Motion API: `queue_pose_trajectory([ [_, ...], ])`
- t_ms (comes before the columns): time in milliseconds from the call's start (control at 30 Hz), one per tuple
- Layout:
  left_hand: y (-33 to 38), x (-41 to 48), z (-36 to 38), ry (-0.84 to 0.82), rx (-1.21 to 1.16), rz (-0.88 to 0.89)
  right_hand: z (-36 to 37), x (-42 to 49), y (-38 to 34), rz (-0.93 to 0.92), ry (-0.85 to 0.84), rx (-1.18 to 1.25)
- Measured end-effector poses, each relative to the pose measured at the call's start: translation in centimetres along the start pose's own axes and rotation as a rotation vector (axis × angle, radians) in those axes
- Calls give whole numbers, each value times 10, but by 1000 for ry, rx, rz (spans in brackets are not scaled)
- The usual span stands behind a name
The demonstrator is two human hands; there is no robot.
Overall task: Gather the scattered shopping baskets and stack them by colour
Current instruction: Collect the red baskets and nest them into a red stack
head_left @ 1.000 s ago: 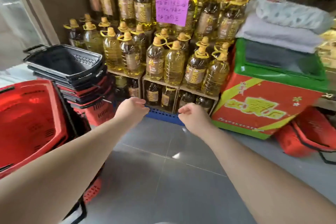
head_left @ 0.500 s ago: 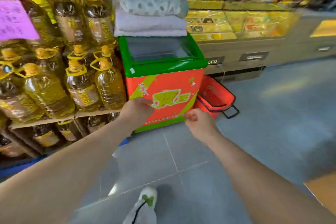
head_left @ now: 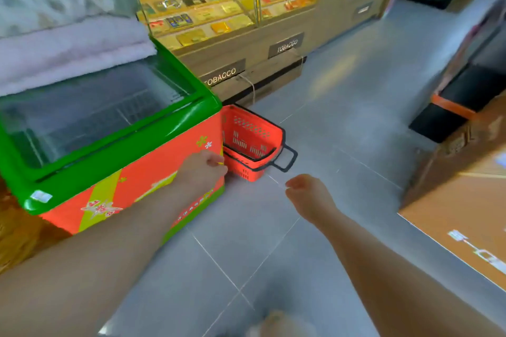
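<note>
Grey tiled floor (head_left: 342,107) fills the centre and lower frame, shop interior, picture slightly blurred. Chest freezer (head_left: 117,150) at left: green rim, glass lid, orange-red front with yellow-green stripes. Folded cloths (head_left: 68,44) piled on its far end, upper left of frame. Glass display counter (head_left: 227,5) runs across the top centre, lit yellow inside, two plates below it reading TOBACCO. Brown cardboard surface (head_left: 460,213) at the right edge.

Red basket (head_left: 252,139) stands on the floor at frame centre, upright, tucked into the corner between the freezer's right end and the counter's base. Black rim and a black handle (head_left: 286,159) jutting out toward the lower right. It looks empty, as far as the blur allows.

Left hand (head_left: 204,169) reaches forward in front of the freezer's right corner, fingers loosely curled, holding nothing. It sits just left of the basket's near corner; cannot tell whether the fingertips touch the rim. Right hand (head_left: 308,194) hangs over bare floor, below and right of the basket, fingers loosely bent with thumb and forefinger close together, nothing between them. It is near the handle but apart from it.

Pale blurred shape, possibly a shoe (head_left: 276,325), at the bottom edge.
</note>
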State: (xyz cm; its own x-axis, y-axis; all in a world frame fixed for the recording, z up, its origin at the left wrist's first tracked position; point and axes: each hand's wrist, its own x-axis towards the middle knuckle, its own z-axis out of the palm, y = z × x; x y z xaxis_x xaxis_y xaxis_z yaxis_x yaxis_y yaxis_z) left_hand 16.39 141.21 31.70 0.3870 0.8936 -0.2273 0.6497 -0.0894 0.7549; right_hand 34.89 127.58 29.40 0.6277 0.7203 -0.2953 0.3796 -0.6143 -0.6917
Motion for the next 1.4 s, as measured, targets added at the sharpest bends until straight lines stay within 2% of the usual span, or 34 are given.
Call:
queue_pose_trajectory([
  [167,30,97,51,-60,12,17,-19,99,16,56,9,38],
  [433,60,252,134,-61,-53,-208,-49,298,31,121,-140,3],
  [600,51,320,170,-49,-101,-345,-27,392,32,153,-245,-71],
  [867,-30,453,229,-38,-20,-503,67,534,86,205,-336,-175],
  [1100,-128,523,280,-32,47,-621,161,605,164,476,-360,-105],
  [1200,-166,534,298,49,79,-708,197,621,186,622,-337,0],
  [1300,-190,540,309,138,38,-808,219,629,194,756,-319,204],
  [1400,-201,545,317,163,-101,-900,230,630,198,763,-240,402],
])
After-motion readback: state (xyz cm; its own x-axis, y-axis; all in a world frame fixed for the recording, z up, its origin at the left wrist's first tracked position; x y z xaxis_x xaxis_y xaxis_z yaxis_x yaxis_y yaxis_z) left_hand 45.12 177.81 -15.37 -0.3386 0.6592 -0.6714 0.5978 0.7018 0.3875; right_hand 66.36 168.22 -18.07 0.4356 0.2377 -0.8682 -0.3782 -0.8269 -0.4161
